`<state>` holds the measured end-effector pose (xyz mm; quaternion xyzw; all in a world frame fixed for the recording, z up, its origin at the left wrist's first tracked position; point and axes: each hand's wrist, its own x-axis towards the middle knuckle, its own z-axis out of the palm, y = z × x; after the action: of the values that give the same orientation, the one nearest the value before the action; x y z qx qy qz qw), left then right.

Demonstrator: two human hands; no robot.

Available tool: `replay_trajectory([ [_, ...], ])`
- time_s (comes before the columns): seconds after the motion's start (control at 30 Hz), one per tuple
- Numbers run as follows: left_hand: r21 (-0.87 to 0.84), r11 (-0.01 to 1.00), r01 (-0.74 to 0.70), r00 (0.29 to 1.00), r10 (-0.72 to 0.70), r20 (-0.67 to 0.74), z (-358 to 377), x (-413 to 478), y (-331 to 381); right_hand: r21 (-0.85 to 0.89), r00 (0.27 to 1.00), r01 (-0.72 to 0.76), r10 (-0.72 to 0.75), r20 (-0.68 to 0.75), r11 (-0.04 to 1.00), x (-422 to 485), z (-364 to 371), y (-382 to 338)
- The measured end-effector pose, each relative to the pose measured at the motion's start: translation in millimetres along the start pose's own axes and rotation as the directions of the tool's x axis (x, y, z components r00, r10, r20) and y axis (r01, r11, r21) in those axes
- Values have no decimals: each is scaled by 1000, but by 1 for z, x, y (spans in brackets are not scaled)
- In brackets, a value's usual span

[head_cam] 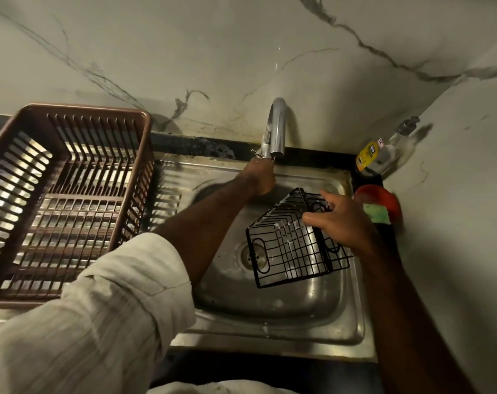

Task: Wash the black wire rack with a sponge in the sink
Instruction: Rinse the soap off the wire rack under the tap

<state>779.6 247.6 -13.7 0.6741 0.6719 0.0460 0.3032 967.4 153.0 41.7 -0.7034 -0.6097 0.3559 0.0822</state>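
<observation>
A brown basket (68, 194) is set on the left drainboard of the sink (352, 322). In the basin's right half the black wire rack (287, 251) is gripped by the right hand (344, 226), fingers spread and hooked over its top. The left hand (261, 177) is placed at the tap (277, 129), and whether it is open cannot be told. A green sponge (376, 213) is seen at the right edge.

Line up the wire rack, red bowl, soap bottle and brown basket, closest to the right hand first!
1. The wire rack: held by the right hand, over the sink.
2. The red bowl: just right of that hand, on the counter.
3. The soap bottle: behind the bowl, in the corner.
4. The brown basket: far left, across the sink.
</observation>
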Motion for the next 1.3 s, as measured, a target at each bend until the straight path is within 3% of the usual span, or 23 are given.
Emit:
replay_trajectory([
  [0.13,118,991,-67,998,67,-3,0,-7,-6,-2,1000,2,-2,-4,1000,-5,0,-2],
  [0.3,8,999,-50,993,50,-105,8,-8,-12,-1,1000,-13,13,-9,1000,-6,4,-5],
  [0.4,53,998,-44,984,52,-171,10,-11,-15,21,999,-40,40,-22,999,-4,9,-3],
  [0.47,59,995,-85,986,93,-140,9,-11,-16,26,998,-56,57,-31,998,-3,12,-3],
  [0.63,-163,985,-56,998,57,4,4,-12,-12,58,997,-70,72,-20,996,-7,24,-3],
  [0.77,-322,947,11,1000,-12,-1,2,-17,-10,28,997,-75,74,16,997,-13,32,-8],
  [0.9,-634,768,89,995,-103,15,5,-22,-12,23,997,-77,77,28,997,-18,39,-5],
  [1.1,-862,469,193,973,-207,104,5,-24,-17,31,996,-91,90,25,995,-21,41,-3],
  [1.17,-927,295,230,958,-237,163,6,-24,-16,32,996,-88,88,13,996,-21,40,-3],
  [1.23,-964,59,260,938,-250,238,6,-20,-12,36,996,-93,93,0,995,-21,38,-4],
  [1.3,-959,-90,269,923,-259,284,6,-16,-8,41,996,-90,91,-14,995,-22,35,-5],
])
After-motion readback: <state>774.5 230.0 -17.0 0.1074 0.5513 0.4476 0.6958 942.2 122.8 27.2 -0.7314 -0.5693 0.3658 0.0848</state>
